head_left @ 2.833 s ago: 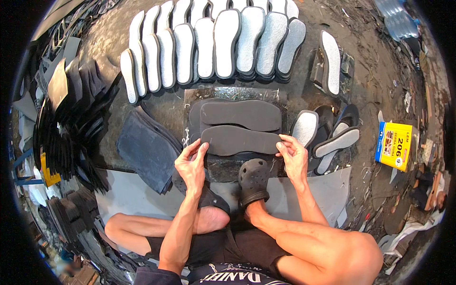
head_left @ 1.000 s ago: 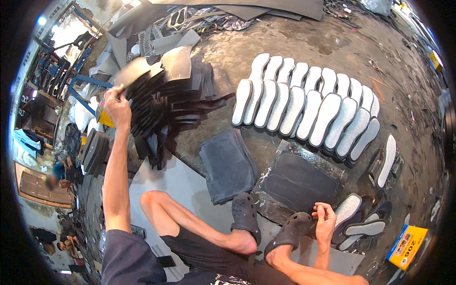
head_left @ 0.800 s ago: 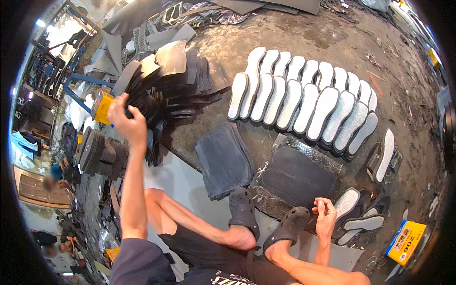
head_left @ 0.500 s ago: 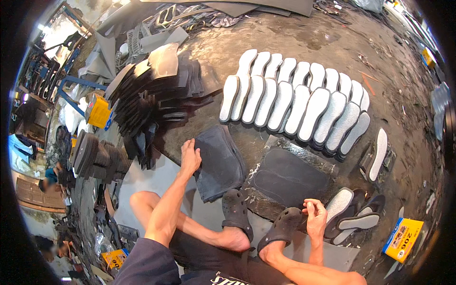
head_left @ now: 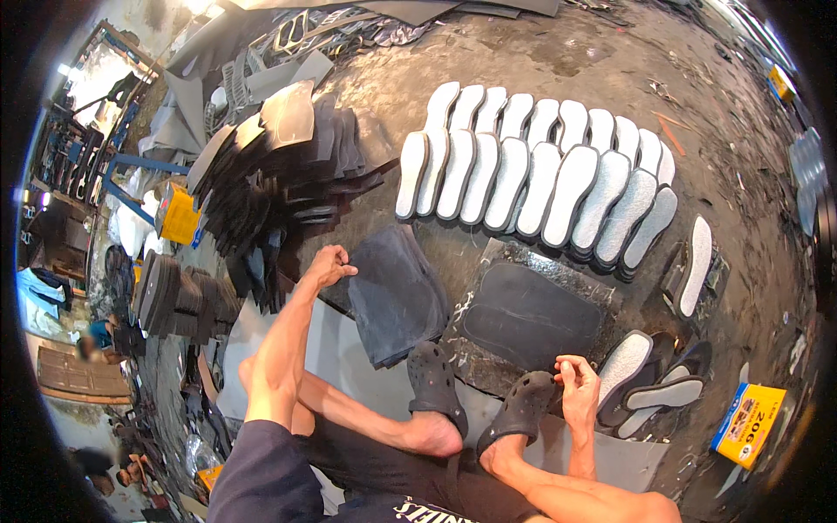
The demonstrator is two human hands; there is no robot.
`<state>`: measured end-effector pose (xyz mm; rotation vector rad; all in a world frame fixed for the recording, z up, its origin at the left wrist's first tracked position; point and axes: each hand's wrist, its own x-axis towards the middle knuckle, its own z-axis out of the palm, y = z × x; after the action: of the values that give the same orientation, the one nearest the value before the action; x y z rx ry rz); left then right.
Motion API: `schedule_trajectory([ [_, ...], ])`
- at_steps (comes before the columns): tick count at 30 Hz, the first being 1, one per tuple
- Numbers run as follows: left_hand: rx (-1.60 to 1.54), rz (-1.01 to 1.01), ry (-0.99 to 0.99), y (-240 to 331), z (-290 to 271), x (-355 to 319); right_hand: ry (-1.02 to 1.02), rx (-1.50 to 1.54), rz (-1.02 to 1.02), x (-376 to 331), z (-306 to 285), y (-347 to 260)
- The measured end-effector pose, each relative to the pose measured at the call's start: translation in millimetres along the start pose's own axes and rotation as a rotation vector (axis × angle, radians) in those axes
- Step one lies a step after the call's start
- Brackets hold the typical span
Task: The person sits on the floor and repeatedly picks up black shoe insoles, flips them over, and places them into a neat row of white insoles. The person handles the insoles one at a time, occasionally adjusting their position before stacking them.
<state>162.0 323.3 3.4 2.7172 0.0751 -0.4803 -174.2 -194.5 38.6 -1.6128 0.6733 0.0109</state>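
1. The left hand [head_left: 330,264] sits at the upper left edge of the stack of dark grey sheets [head_left: 397,292], its fingers curled and pinching the top sheet's edge.
2. That stack lies on the floor [head_left: 558,52], just left of the black cutting mat [head_left: 532,314] with dark sole shapes on it.
3. The right hand [head_left: 577,388] rests near the mat's lower right corner, fingers loosely bent together; whether it pinches anything I cannot tell.
4. Two feet in black clogs [head_left: 433,383] rest at the mat's lower edge.
5. Rows of white insoles [head_left: 540,174] lie beyond the mat.
6. A fan of black cut pieces [head_left: 279,192] lies up and left of the stack.
7. A yellow box [head_left: 748,424] lies right of the mat.
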Motion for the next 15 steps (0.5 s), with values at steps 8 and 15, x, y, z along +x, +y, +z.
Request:
schedule_trajectory([
  [8, 0.045, 0.04, 0.206, 4.4, 25.2, -16.1, 0.009, 0.008, -0.012, -1.3, -0.5, 8.5],
  [15, 0.237, 0.309, 0.505, 70.6, 81.7, -99.4, 0.004, -0.004, -0.015, 4.8, 6.1, 0.7],
])
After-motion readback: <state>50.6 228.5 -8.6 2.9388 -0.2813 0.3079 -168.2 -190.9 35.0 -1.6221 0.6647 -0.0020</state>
